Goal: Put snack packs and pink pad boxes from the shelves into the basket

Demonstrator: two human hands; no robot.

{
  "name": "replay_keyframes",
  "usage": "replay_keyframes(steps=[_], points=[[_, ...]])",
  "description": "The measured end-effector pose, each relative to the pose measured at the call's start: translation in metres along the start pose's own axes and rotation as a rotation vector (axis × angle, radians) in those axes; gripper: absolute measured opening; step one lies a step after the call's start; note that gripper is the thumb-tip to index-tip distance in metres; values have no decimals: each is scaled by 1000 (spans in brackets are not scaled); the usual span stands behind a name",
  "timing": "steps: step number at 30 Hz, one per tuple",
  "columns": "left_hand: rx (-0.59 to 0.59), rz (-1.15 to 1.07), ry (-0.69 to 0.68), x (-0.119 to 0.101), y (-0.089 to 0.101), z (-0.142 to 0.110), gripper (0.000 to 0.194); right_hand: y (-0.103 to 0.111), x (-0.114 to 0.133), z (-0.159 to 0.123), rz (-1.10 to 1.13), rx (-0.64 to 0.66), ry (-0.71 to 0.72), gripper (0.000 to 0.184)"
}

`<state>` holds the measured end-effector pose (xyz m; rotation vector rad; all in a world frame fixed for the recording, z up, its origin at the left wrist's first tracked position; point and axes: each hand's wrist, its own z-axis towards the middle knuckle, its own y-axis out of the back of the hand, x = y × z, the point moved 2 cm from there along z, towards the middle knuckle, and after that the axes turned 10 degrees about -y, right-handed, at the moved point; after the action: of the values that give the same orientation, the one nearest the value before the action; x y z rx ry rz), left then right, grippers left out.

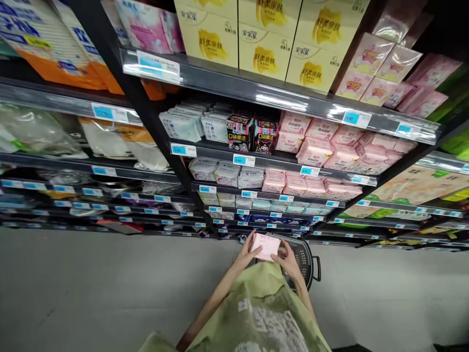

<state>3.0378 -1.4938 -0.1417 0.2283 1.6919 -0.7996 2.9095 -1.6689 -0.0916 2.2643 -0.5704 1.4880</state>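
Note:
Low in the head view, both my hands hold one small pink packet (265,246) in front of my green shirt. My left hand (247,253) grips its left edge with fingers curled round it. My right hand (287,260) clasps its right side from below. Just beyond the packet a dark plastic shopping basket (307,264) sits on the floor against the foot of the shelving. Similar pink packets (322,146) fill the middle shelves above.
Tall store shelving (256,90) with blue price tags runs across the whole view. Yellow tissue boxes (264,44) stand on the top shelf, white packs (190,122) to the left. Grey floor (91,288) stretches to both sides.

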Motion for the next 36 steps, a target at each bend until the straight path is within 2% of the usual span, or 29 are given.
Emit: replay_keyframes(steps=[3,5,9,12,15,17,20,22,23,26,29,31,34,36], points=[[-26,-89,25,7,2,3,108,-8,-11,2,-16,-1,89,79],[-12,-96,23,8,5,4,104,-12,-17,2,-44,-41,187,78],[63,-103,-4,-2,5,-2,93,-17,-16,-3,-307,-211,515,59],[87,-272,67,-10,0,-7,90,-23,-13,-7,-509,-308,771,56],[-20,-413,162,-15,-5,-7,78,-36,-13,-13,-649,-300,898,61],[-125,-441,164,-16,-6,-5,69,-48,-14,-17,-690,-245,928,62],[-267,-440,95,-16,-2,0,54,-61,-13,-21,-629,-178,856,52],[-324,-416,44,-17,3,1,51,-64,-12,-20,-467,-169,701,50],[-335,-396,21,-18,5,2,51,-65,-12,-17,-347,-153,591,55],[-268,-314,-13,-19,12,1,61,-66,-16,-6,67,-37,190,73],[-142,-245,-42,-16,16,2,87,-69,-25,2,318,16,-143,75],[-125,-218,-48,-9,18,4,100,-71,-30,4,396,-9,-223,71],[-129,-165,63,8,19,8,114,-72,-32,6,525,-62,-185,68],[-71,-136,161,18,18,9,116,-72,-31,7,607,-79,-153,67]])
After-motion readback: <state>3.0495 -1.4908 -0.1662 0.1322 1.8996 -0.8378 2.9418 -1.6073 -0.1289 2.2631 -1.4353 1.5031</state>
